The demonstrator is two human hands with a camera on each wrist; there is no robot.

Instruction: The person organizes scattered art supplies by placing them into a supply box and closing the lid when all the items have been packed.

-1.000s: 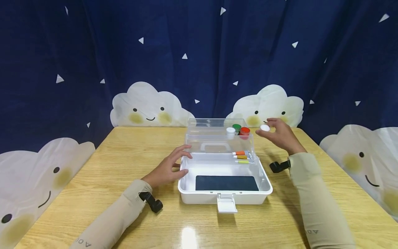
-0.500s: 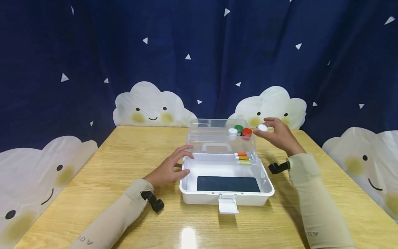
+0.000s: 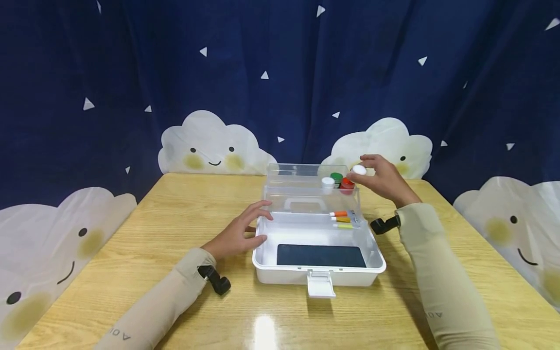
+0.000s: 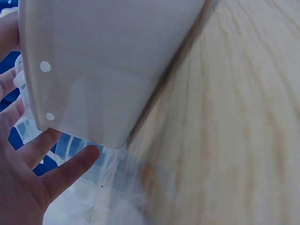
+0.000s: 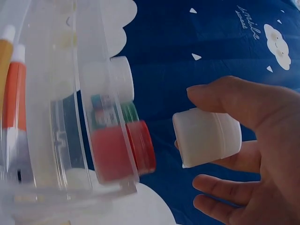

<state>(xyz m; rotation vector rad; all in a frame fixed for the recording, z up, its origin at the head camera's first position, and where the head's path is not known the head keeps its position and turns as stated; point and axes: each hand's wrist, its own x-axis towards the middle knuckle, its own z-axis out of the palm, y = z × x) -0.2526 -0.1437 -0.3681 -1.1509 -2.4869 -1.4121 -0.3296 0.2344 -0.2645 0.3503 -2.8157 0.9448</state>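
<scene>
My right hand (image 3: 385, 181) pinches a small paint jar with a white lid (image 3: 359, 169) between thumb and fingers. It is held tilted, above and to the right of the tray of the open white box (image 3: 319, 276). In the right wrist view the jar (image 5: 204, 136) is apart from the red-lidded jar (image 5: 143, 147). White (image 3: 327, 183), green (image 3: 336, 177) and red (image 3: 347, 184) lidded jars stand together in the rear clear tray. My left hand (image 3: 236, 233) rests at the box's left side, fingers spread and loosely bent; the left wrist view shows fingers (image 4: 70, 171) against the box.
Orange (image 3: 339, 214), ochre (image 3: 341, 219) and yellow (image 3: 343, 226) paint tubes lie in the front clear tray. A dark flat panel (image 3: 321, 255) lies in the box's bottom. The latch (image 3: 321, 287) hangs at the front. Behind the wooden table (image 3: 188, 204) hangs a blue curtain (image 3: 236, 73).
My right hand has moved left with the white-lidded jar, bringing it close to the jars in the rear tray. My left hand has stayed at the box's side.
</scene>
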